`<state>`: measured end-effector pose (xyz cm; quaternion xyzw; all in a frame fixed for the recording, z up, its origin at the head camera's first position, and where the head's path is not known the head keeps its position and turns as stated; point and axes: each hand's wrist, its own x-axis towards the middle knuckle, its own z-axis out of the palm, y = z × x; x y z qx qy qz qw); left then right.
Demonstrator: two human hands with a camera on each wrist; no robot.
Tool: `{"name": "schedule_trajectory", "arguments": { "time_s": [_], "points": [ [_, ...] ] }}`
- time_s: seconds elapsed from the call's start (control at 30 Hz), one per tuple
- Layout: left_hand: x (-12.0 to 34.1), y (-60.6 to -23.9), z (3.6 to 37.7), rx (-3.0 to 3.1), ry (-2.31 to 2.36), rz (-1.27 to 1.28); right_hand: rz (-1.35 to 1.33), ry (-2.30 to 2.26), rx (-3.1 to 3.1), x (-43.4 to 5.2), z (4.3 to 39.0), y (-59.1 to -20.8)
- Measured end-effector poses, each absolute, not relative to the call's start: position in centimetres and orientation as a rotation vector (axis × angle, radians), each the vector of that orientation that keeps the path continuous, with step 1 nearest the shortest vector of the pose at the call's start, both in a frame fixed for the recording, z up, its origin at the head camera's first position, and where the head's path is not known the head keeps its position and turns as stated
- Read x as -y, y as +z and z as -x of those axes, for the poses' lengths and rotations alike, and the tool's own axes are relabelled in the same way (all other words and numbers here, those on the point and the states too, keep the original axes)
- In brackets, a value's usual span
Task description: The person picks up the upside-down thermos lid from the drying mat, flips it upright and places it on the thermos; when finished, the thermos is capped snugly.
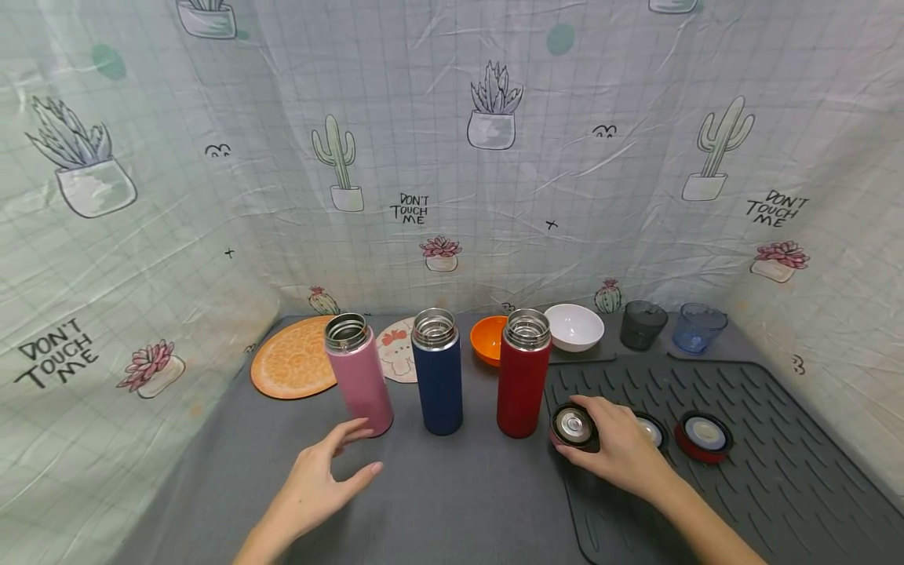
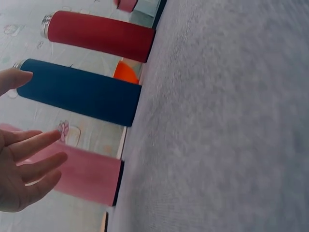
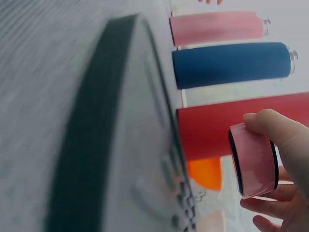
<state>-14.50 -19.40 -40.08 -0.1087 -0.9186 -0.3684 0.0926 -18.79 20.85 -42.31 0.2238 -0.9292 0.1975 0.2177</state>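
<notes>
Three open flasks stand upright in a row on a grey table (image 1: 459, 486): a pink flask (image 1: 358, 374) at the left, a navy flask (image 1: 438, 371) in the middle, and a red flask (image 1: 523, 373) at the right. The left hand (image 1: 321, 482) hovers just at 6 o'clock of the pink flask, fingers spread and relaxed, grasping nothing. The right hand (image 1: 616, 451) grips a pink lid (image 1: 573, 426), fingers and thumb curled round its rim; the lid sits at 4 o'clock of the red flask, just beside its base, at the near left edge of a dark ribbed mat (image 1: 763, 471). On the mat, at 3 o'clock of the hand, lie a dark lid (image 1: 651, 430), partly hidden by the hand, and a red lid (image 1: 703, 435). Behind the flasks are an orange bowl (image 1: 489, 339) and a white bowl (image 1: 574, 326).
</notes>
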Motion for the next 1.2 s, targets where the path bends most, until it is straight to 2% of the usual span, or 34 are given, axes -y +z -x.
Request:
{"name": "schedule_trajectory", "arguments": {
  "time_s": [0.23,0.77,1.2],
  "points": [
    [18.1,-39.8,15.0,2.734,-1.249,0.355,-0.626,0.550,2.584,-19.4,18.0,-41.2],
    [13.3,-39.2,16.7,2.681,-1.500,0.689,-0.794,0.641,2.515,-15.6,16.8,-39.3],
    [9.2,-39.6,17.9,2.658,-1.767,0.726,-0.970,0.703,2.402,-12.2,17.0,-38.7]
  ]
}}
